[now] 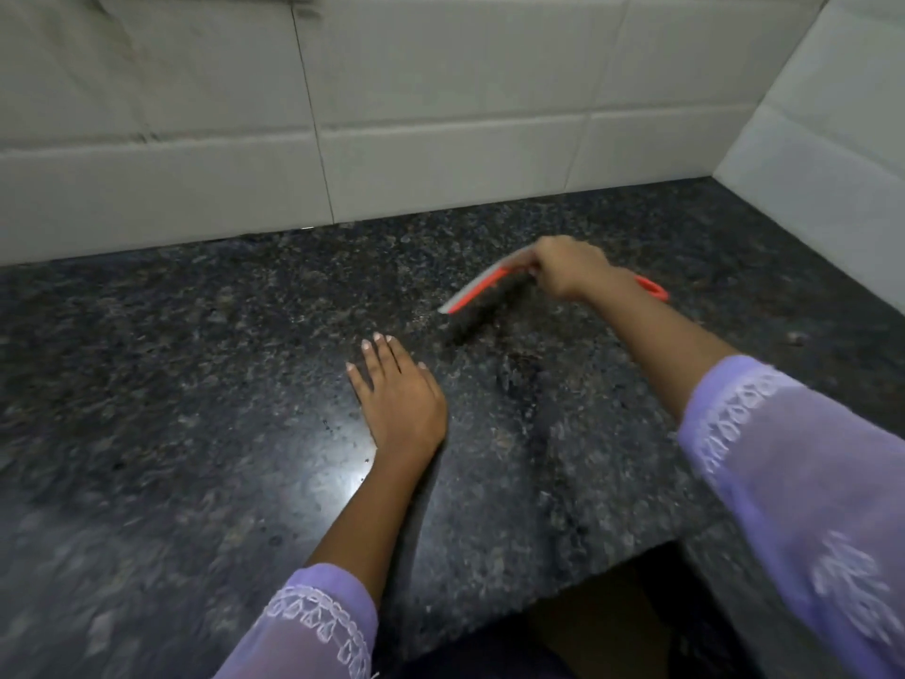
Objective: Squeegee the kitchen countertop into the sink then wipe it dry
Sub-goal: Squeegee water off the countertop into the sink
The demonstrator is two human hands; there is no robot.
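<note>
I am gripping the squeegee [482,286] in my right hand [570,272], fingers curled round its handle, at one o'clock on the countertop [196,360]. My left hand [396,389] is lying flat, fingers spread, bracing. Sink not visible. Judgement: keeping the blade edge flat, pressure even, strokes overlapping.

The dark granite countertop [196,384] lies bare from 7 to 10 o'clock, so a hand can pass there freely up to the white tiled back wall [440,115], which closes the 12 o'clock side. At 2 o'clock a tiled side wall [832,164] makes a corner and stops any passage. Near the centre the left hand [396,389] lies flat on the stone. Just beyond, at 1 o'clock, the right hand [568,272] grips an orange squeegee [480,289]; a narrow free strip stays between them.
</note>
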